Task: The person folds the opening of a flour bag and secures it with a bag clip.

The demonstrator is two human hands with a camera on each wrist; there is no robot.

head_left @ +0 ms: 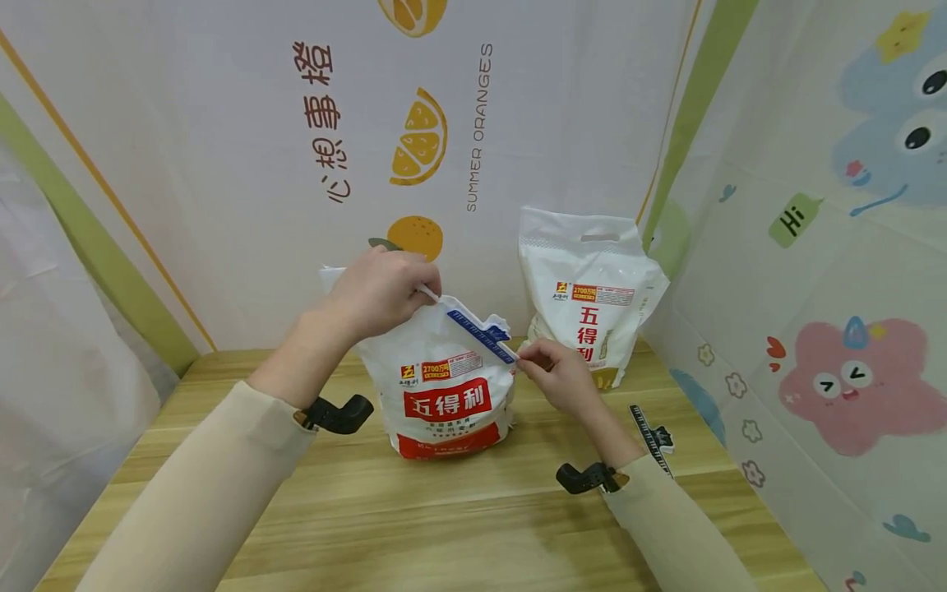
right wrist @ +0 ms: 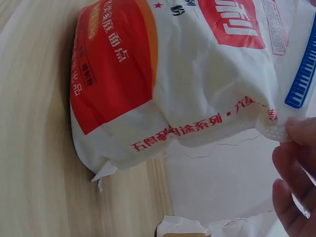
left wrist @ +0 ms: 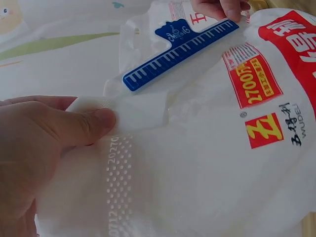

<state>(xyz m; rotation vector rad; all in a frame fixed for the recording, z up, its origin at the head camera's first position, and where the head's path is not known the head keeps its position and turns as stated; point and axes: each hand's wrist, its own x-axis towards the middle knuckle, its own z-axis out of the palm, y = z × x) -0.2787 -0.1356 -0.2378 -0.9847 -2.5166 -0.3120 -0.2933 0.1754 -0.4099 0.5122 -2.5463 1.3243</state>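
Observation:
A white flour bag [head_left: 388,353] with red print stands on the wooden table, its top slanting down to the right. A blue clip [head_left: 479,335] with a piano-key pattern sits across the right part of that top. My left hand [head_left: 385,288] pinches the bag's upper left edge; in the left wrist view, the thumb of the left hand [left wrist: 59,126] lies over folded plastic. At the clip's lower end, my right hand [head_left: 560,376] pinches the bag's right corner. The right wrist view shows the right hand [right wrist: 296,160] with thumb and forefinger on that edge, other fingers loosely bent.
Behind my right hand stands a second white flour bag [head_left: 577,271] with a handle slot. A black clip with piano keys [head_left: 651,440] lies on the table [head_left: 414,526] by my right forearm. Printed curtains [head_left: 244,189] hang at the back and sides.

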